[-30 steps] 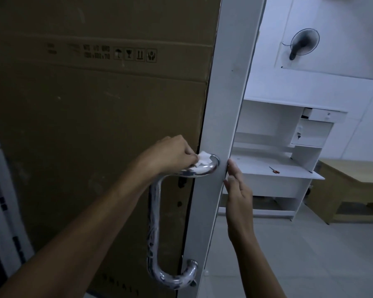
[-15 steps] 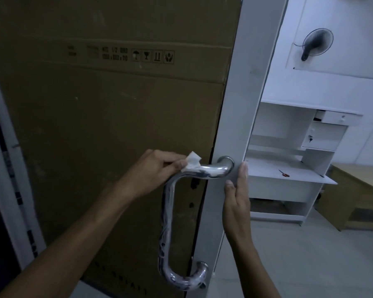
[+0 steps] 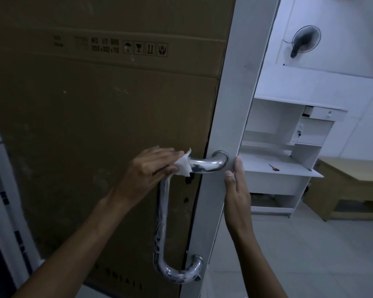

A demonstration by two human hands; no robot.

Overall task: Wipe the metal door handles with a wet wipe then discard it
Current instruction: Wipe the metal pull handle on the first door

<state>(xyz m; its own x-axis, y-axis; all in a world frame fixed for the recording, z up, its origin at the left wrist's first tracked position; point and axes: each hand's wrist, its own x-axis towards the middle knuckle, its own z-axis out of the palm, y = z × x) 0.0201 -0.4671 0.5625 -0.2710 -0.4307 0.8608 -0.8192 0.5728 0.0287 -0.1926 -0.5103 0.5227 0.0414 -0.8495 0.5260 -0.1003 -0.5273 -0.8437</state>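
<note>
A large cardboard sheet (image 3: 99,130) fills the left, its printed marks too blurred to read. In front of it the left hand (image 3: 148,171) curls its fingers round a white, crumpled wet wipe (image 3: 184,166), pressing it onto the upper bend of the door handle (image 3: 163,222). The handle is a shiny chrome U-shaped bar (its reflections look smeary) fixed at both ends to the pale door frame (image 3: 237,93). Most of the wipe is hidden under the fingers. The right hand (image 3: 237,196) lies flat with straight fingers against the frame's edge, holding nothing. Beyond stands a white desk (image 3: 286,168) carrying a small tool (image 3: 274,167), possibly a screwdriver, and a wall fan (image 3: 304,40).
</note>
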